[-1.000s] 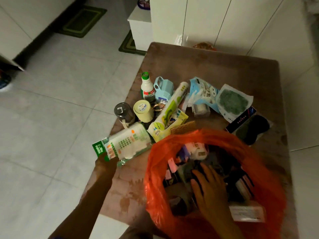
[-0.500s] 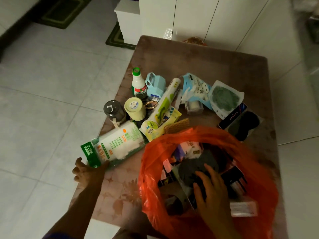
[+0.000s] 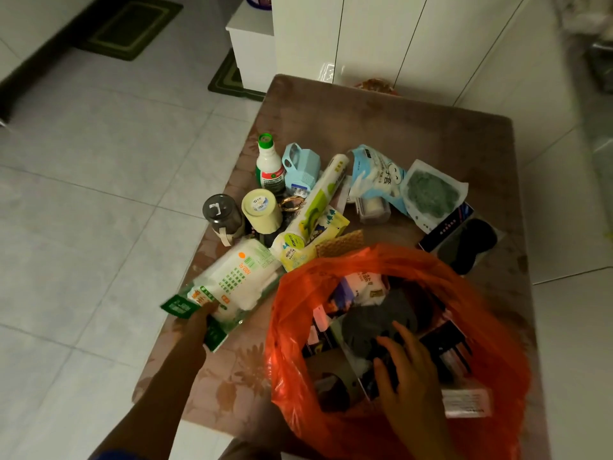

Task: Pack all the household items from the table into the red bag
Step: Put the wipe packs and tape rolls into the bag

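The red bag (image 3: 494,330) stands open at the near right of the brown table (image 3: 381,121), with several boxes and packets inside. My right hand (image 3: 411,370) is inside the bag, fingers spread flat on the dark items there. My left hand (image 3: 199,322) grips the near green end of a white-and-green pack (image 3: 245,280) that lies left of the bag. Behind it lie a green-capped bottle (image 3: 269,167), a yellow cup (image 3: 262,210), a dark jar (image 3: 221,214), a long roll (image 3: 318,200) and a blue-white packet (image 3: 378,177).
A pouch with a green scrubber (image 3: 431,194), a dark flat box (image 3: 447,227) and a black item (image 3: 474,244) lie right of the pile. White cabinets (image 3: 398,38) stand behind the table. Tiled floor (image 3: 83,194) drops off at the table's left edge.
Half a second ago my left hand was off the pack with fingers apart; it has now closed on the pack's green end. My right hand stays inside the bag.
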`<state>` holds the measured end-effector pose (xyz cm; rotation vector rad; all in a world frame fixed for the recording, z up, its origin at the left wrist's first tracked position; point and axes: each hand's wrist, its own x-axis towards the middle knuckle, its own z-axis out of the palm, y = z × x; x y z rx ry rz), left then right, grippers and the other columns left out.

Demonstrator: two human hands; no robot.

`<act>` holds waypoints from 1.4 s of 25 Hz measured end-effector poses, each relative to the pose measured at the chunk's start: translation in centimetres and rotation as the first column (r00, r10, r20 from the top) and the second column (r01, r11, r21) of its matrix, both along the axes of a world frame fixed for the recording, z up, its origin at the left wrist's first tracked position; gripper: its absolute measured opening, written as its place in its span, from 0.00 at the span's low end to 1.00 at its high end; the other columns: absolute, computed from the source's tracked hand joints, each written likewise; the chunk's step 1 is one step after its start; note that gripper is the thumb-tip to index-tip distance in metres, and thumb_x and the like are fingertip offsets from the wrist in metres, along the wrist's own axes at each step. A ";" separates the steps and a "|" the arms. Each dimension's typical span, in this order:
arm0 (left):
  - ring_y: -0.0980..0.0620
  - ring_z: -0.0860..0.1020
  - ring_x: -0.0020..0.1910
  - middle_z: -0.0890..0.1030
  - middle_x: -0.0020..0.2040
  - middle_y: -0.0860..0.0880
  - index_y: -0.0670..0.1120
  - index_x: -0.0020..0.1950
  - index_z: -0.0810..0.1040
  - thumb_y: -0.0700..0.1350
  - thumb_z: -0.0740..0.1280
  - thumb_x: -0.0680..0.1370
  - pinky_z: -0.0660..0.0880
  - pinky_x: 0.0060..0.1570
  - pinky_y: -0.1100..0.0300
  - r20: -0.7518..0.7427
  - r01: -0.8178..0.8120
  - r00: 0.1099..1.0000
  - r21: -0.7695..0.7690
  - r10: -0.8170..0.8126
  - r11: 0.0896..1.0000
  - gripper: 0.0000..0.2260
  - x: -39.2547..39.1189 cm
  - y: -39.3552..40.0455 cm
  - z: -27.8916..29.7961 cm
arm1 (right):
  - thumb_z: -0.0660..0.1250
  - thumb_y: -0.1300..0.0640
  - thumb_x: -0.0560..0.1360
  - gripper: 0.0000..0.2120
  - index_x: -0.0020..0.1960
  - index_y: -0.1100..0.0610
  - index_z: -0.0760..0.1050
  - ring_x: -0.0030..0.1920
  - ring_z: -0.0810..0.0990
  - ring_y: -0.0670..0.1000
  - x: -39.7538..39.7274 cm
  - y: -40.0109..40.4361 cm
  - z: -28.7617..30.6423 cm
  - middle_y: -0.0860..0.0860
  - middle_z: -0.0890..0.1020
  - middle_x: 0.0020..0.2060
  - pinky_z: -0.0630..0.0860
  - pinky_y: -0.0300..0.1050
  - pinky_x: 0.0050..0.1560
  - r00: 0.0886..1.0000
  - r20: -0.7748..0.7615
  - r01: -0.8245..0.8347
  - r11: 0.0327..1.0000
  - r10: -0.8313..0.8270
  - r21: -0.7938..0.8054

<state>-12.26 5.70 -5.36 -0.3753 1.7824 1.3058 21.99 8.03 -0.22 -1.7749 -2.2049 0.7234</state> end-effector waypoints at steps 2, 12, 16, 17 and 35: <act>0.44 0.81 0.43 0.79 0.60 0.38 0.39 0.56 0.76 0.35 0.67 0.75 0.80 0.37 0.53 0.024 -0.096 0.995 0.094 0.094 0.991 0.10 0.3 -1.4 1.5 | 0.70 0.58 0.76 0.14 0.62 0.55 0.79 0.69 0.70 0.59 -0.1 -0.2 0.4 0.52 0.70 0.71 0.73 0.58 0.62 0.999 -0.031 0.003 0.999 -0.005 -0.039; 0.43 0.85 0.45 0.86 0.50 0.43 0.48 0.51 0.83 0.35 0.66 0.66 0.82 0.35 0.52 -0.099 0.282 0.955 0.590 -0.278 0.756 0.17 7.6 -1.1 20.7 | 0.68 0.42 0.74 0.38 0.78 0.46 0.54 0.77 0.56 0.53 -4.2 3.6 11.1 0.48 0.59 0.78 0.57 0.54 0.74 0.857 -0.265 -0.325 0.863 0.442 0.387; 0.37 0.83 0.49 0.84 0.53 0.38 0.45 0.50 0.84 0.34 0.74 0.64 0.82 0.38 0.50 0.115 0.382 0.789 0.678 -0.604 0.628 0.16 14.4 1.4 20.3 | 0.68 0.47 0.75 0.28 0.71 0.58 0.71 0.67 0.74 0.57 -1.7 4.6 10.8 0.56 0.77 0.66 0.74 0.62 0.63 0.937 -0.240 -0.146 0.907 0.255 0.394; 0.37 0.82 0.52 0.84 0.55 0.39 0.45 0.55 0.82 0.40 0.76 0.64 0.82 0.41 0.50 0.093 0.420 0.759 0.686 -0.645 0.594 0.20 15.2 2.1 19.8 | 0.69 0.53 0.75 0.22 0.67 0.59 0.74 0.62 0.79 0.56 -0.3 4.7 10.4 0.55 0.80 0.61 0.79 0.60 0.56 0.906 -0.390 -0.040 0.952 0.163 0.304; 0.54 0.84 0.33 0.85 0.36 0.53 0.62 0.43 0.80 0.51 0.70 0.74 0.82 0.33 0.53 -0.678 0.688 0.502 -0.062 -0.537 0.723 0.04 12.3 1.7 13.3 | 0.56 0.45 0.72 0.40 0.78 0.37 0.39 0.73 0.24 0.49 2.3 2.5 -1.6 0.41 0.31 0.76 0.19 0.54 0.67 0.884 0.186 -0.411 0.902 0.430 -0.134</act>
